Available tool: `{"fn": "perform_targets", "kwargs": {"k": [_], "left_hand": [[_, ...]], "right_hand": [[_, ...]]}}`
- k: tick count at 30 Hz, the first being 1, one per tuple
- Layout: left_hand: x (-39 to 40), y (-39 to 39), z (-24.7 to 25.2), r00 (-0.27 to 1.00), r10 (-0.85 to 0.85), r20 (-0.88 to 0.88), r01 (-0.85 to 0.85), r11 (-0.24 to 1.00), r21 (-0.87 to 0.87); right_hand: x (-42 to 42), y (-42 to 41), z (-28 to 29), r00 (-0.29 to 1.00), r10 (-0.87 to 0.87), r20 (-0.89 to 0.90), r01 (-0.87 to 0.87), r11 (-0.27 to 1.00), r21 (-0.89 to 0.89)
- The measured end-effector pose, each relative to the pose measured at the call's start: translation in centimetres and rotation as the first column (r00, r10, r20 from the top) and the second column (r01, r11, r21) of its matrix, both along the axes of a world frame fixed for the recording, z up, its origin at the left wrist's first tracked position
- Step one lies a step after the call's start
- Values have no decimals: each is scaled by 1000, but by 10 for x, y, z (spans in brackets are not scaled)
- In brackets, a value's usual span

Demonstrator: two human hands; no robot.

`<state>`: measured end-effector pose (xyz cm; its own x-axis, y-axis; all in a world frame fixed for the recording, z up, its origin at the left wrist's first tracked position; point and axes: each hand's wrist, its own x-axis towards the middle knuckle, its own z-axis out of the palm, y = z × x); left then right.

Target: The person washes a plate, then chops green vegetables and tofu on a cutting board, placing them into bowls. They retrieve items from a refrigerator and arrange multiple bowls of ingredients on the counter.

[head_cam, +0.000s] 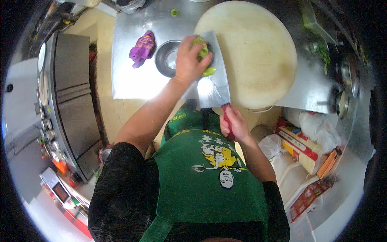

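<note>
A cleaver with a wide metal blade [214, 87] is held by its red handle in my right hand [234, 123]. Its blade overlaps the left edge of a round, pale chopping board [260, 57]. My left hand [190, 59] rests over pieces of green vegetable [203, 51] on the upper part of the blade; whether its fingers grip any is hard to tell. One more green piece [209, 71] lies on the blade below that hand. Just left of the blade, partly hidden by my left hand, a round metal bowl [164, 59] stands on the steel table.
A crumpled purple cloth [142, 48] lies on the steel table [127, 83] left of the bowl. A small green piece [174, 12] is near the far edge. Leafy greens [323, 54] are at the right, with bags and boxes [299, 142] below the table.
</note>
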<state>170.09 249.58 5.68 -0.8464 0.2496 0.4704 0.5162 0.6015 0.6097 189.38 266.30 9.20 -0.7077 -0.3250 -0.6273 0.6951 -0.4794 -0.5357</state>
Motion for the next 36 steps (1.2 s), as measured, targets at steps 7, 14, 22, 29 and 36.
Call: {"fn": "perform_targets", "kwargs": {"k": [7,14,22,29,36], "left_hand": [[-14,-96,-63,946,187,265,-183,982,-39],[26,-146,-92,245,71,967,-734,665,137],[77,-153,-51,422,-311,851,-849,194,492],[118,-284,-60,488,-112,866,-866,61,496],[175,-422,-49,497,-53,866,-865,51,500]], "right_hand": [[-26,1,38,989,94,-115,-53,945,322],[-9,90,42,905,345,-249,236,81,968],[-48,126,29,908,410,92,72,-367,927],[-117,32,6,741,542,-397,429,73,900],[-156,-222,-20,459,789,-408,146,386,911]]}}
